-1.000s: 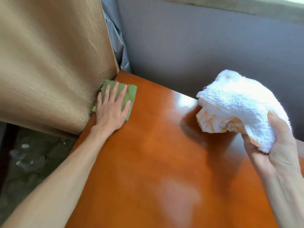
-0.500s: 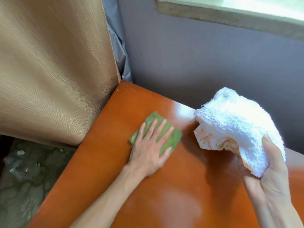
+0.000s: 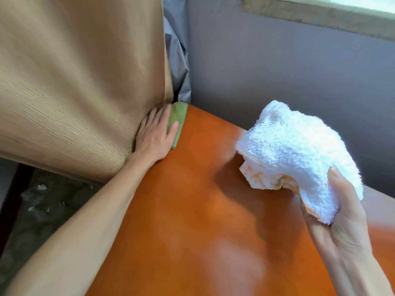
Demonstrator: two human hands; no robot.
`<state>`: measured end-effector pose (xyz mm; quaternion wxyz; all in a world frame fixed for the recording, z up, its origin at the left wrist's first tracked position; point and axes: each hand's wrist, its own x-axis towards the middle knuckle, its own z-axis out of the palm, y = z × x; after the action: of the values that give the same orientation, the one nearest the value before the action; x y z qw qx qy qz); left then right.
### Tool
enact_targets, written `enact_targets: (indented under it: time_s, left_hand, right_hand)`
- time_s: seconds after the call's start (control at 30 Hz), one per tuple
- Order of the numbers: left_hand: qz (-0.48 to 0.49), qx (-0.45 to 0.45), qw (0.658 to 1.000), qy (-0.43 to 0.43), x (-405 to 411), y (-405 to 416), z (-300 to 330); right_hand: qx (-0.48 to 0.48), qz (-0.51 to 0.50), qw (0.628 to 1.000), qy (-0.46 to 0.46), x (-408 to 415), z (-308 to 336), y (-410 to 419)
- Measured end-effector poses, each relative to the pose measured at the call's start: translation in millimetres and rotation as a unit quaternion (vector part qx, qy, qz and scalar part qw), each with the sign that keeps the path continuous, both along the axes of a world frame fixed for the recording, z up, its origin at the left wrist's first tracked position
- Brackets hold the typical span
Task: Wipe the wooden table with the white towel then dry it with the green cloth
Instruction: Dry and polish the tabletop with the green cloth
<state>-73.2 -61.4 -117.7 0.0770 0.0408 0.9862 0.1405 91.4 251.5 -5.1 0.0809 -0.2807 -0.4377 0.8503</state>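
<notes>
Green cloth (image 3: 178,119) lies at the far left corner of the wooden table (image 3: 203,210), flat on the glossy orange-brown top, and our left hand (image 3: 155,135) presses down on it with fingers straight and spread, palm covering most of the cloth so that only its far and right edges show. That hand's outer side touches the tan curtain (image 3: 74,82) that hangs against the table's left edge, and the curtain fabric bulges around the knuckles. Our left forearm runs along that left edge toward the near corner.

Our right hand (image 3: 342,221) is raised above the table near its right edge, fingers and thumb curled around the lower end of the white towel (image 3: 299,146), gripping it. We see the towel bunched into a fluffy mound above the hand, clear of the wood, with an orange-stained underside facing down and its shadow falling on the tabletop beneath.

Beyond the far edge of the table stands a grey-purple wall (image 3: 277,71), with a pale ledge (image 3: 320,16) crossing the top right. A grey fold of fabric (image 3: 177,60) shows between the curtain and the wall, just behind the far left corner. Left of the table we see dark mottled floor (image 3: 42,199)
</notes>
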Motion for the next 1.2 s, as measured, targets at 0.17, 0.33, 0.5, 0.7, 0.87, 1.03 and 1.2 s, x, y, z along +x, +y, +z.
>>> enact_targets:
  time_s: [0.17,0.33,0.5,0.7,0.87,1.03,1.2]
  left_hand:
    - [0.037,-0.063,0.997,0.026,91,-10,6]
    - [-0.148,-0.095,0.983,0.052,188,48,3]
    - [-0.262,-0.038,0.963,0.050,156,111,2]
    - [-0.121,-0.074,0.989,0.027,13,71,5]
    - [-0.082,-0.066,0.994,0.032,54,3,2]
    - [-0.055,-0.077,0.994,0.054,194,-13,2]
    - [-0.098,-0.152,0.980,0.079,272,4,-13]
  right_hand:
    - [-0.029,0.005,0.999,-0.013,-3,7,-7]
    - [-0.019,0.015,1.000,-0.009,-5,11,-4]
    - [-0.002,0.020,1.000,0.009,-11,18,-1]
    - [-0.021,0.011,1.000,0.009,-18,18,-17]
    - [-0.062,0.035,0.997,0.000,-47,4,-55]
    - [-0.153,0.073,0.985,0.027,-100,-11,-110]
    - [-0.130,0.135,0.982,0.027,-133,-37,-138]
